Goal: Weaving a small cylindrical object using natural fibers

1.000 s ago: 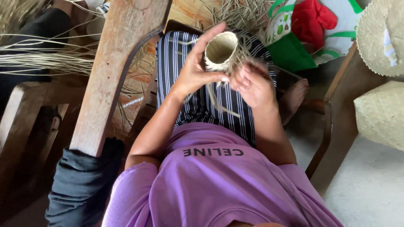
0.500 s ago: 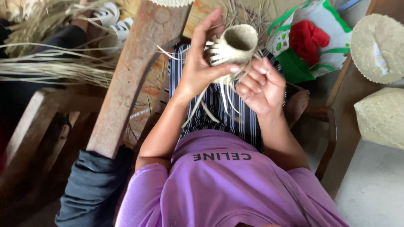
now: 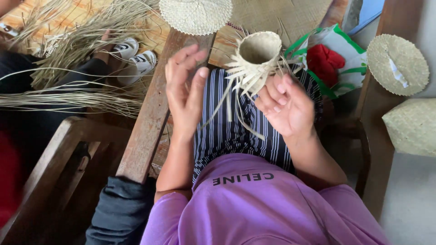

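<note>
While weaving a small straw basket (image 3: 259,54), a seated person is holding the half-made cup over a striped lap, its open mouth facing the camera and loose strands splaying from its lower edge. Right hand (image 3: 288,106) is gripping the basket from below, fingers curled and closed on the unwoven strips just under its rim. Left hand (image 3: 184,88), just left of the basket, is lifting clear with fingers spread and nothing between them, though one long strand appears to be trailing near the thumb. Judging by the finished wall and the loose ends, the rim-closing stage appears to be in hand; the next move likely calls for picking out one loose strip and tucking it back into the weave while the cup is kept steady. Above the basket, a round woven mat (image 3: 196,16) is lying on a wooden bench (image 3: 150,131). Right of the basket, a green bag (image 3: 331,63) is sitting open, with a woven hat (image 3: 397,63) beyond. Far left of the basket, raw straw (image 3: 68,97) is piling up.
</note>
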